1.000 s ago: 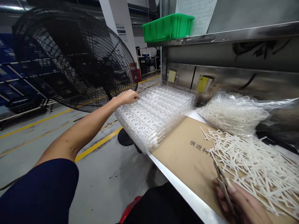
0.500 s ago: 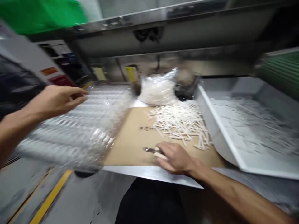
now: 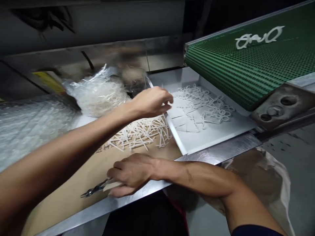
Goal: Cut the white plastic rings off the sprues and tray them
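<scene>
Gripping the pliers (image 3: 94,190), our right hand (image 3: 133,175) is closed around their handles, with the tips over the brown cardboard (image 3: 66,203). We hold our left hand (image 3: 155,101) well apart from it, half curled, a small gap between thumb and fingers, at the near side of the white tray (image 3: 209,139). Half a second ago that hand was over the clear trays (image 3: 31,124) at left. Looped white pieces (image 3: 219,111) lie inside the white tray, thin sticks (image 3: 140,131) beside it, and a green conveyor (image 3: 246,72) slopes above.
</scene>
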The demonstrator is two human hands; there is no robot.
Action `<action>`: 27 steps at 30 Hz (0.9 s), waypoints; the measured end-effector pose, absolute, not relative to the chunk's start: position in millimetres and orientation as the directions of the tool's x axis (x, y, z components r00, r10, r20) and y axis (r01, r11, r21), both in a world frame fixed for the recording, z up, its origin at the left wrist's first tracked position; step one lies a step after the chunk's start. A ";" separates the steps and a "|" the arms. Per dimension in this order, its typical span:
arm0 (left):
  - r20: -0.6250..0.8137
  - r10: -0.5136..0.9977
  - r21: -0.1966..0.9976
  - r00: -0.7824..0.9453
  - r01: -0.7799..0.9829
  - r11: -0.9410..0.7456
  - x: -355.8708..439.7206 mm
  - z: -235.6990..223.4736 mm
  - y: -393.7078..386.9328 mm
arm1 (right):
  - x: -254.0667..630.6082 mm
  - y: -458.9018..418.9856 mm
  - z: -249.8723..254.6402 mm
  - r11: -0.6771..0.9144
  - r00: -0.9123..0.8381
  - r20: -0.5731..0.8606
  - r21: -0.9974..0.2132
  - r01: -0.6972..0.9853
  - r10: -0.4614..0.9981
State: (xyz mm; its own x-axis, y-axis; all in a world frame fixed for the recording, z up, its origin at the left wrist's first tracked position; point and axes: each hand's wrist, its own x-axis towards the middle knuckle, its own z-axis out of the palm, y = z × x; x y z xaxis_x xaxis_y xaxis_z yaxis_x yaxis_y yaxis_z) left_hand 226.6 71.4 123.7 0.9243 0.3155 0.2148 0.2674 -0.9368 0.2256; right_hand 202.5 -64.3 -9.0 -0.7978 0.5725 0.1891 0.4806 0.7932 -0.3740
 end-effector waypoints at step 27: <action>0.273 0.669 0.924 0.691 0.006 -0.382 191.6 127.0 62.8 | 210.8 -61.1 -7.8 0.796 -0.784 0.207 -0.327 0.509 0.586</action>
State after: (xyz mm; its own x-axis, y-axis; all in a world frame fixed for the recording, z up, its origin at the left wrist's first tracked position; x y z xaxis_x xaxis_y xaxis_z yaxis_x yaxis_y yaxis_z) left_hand 191.6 62.8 127.0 0.6911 0.6693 0.2727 0.0056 -0.3824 0.9240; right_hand 210.8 -61.1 -7.8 -0.7836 0.5860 0.2065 0.5093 0.7962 -0.3266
